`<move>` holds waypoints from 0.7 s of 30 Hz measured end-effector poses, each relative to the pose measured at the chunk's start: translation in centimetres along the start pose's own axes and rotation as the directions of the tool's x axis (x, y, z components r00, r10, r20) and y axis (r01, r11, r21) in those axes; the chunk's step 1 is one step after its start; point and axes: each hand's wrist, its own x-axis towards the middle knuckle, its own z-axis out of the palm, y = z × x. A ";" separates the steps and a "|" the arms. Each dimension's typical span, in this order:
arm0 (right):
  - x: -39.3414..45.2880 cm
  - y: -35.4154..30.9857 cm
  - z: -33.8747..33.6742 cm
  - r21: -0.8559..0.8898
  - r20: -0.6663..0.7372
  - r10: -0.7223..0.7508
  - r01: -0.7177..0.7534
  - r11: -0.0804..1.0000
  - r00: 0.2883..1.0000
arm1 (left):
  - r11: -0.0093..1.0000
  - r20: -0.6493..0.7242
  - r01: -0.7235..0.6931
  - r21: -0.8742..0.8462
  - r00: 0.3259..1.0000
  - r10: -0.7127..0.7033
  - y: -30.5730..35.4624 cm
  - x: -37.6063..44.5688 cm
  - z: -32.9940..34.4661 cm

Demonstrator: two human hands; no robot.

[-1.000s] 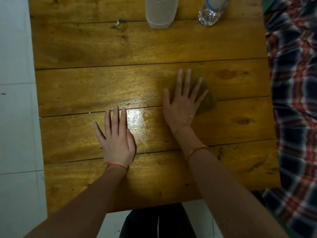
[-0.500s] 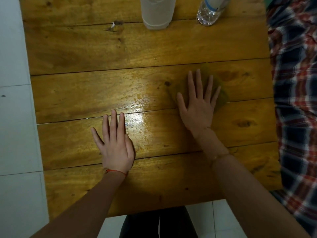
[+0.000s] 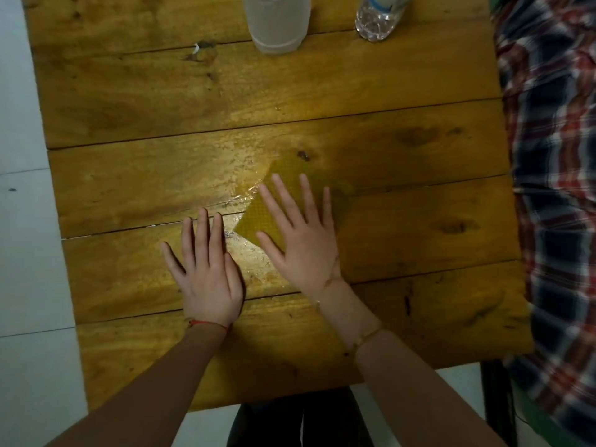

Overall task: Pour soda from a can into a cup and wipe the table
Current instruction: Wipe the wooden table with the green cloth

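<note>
Two hands lie flat on your wooden table. Your right hand presses a yellow-green cloth with straight, spread fingers, gripping nothing; the cloth sits mid-table, its left corner poking out beyond your thumb. Your left hand rests palm-down just left of it, fingers straight and close together, holding nothing. One wet, shiny patch lies between and around both hands. One translucent cup stands at the far edge, a clear plastic bottle to its right. One plaid fabric hangs along the right side.
</note>
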 end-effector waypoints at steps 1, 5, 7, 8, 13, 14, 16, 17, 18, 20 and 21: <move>-0.7 1.3 -0.3 -0.011 -0.008 0.040 -0.040 0.999 0.999 | 1.000 0.001 0.002 -0.005 1.000 -0.002 0.0 0.0 0.0; -0.8 5.9 -1.5 -0.023 -0.085 0.293 -0.296 0.955 0.952 | 1.000 -0.007 0.002 -0.025 1.000 -0.002 0.0 -0.1 0.0; 0.4 5.8 -1.6 0.016 -0.111 0.411 -0.412 0.911 0.905 | 1.000 -0.012 -0.001 -0.031 1.000 0.001 0.0 -0.1 0.0; 0.9 5.1 -1.5 0.033 -0.123 0.450 -0.449 0.893 0.885 | 0.999 -0.012 -0.003 -0.034 1.000 0.002 0.0 -0.1 0.1; 0.2 0.0 0.0 0.016 -0.077 0.287 -0.286 0.958 0.955 | 0.998 -0.022 -0.001 -0.057 1.000 -0.001 -0.1 -0.3 0.3; -0.8 -1.0 0.4 0.017 -0.059 0.227 -0.226 0.974 0.972 | 0.997 -0.026 -0.006 -0.075 1.000 0.005 -0.2 -0.3 0.3; -3.1 -2.6 1.1 0.025 -0.026 0.134 -0.133 0.991 0.991 | 0.991 -0.046 -0.031 -0.127 0.999 0.026 -0.4 -0.4 0.2; -4.5 -3.1 1.4 0.023 -0.010 0.101 -0.101 0.995 0.995 | 0.986 -0.060 -0.045 -0.158 0.998 0.036 -0.5 -0.5 0.0; -5.9 -3.2 1.7 0.018 0.004 0.078 -0.078 0.997 0.997 | 0.981 -0.076 -0.055 -0.184 0.996 0.042 -0.5 -0.7 -0.2; -8.5 -2.6 2.0 0.010 0.017 0.051 -0.051 0.999 0.999 | 0.979 -0.104 -0.063 -0.196 0.994 0.043 -0.2 -1.7 -0.5; -9.7 -2.0 2.1 0.010 0.022 0.043 -0.043 0.999 0.999 | 0.980 -0.116 -0.065 -0.188 0.992 0.044 0.1 -2.4 -0.7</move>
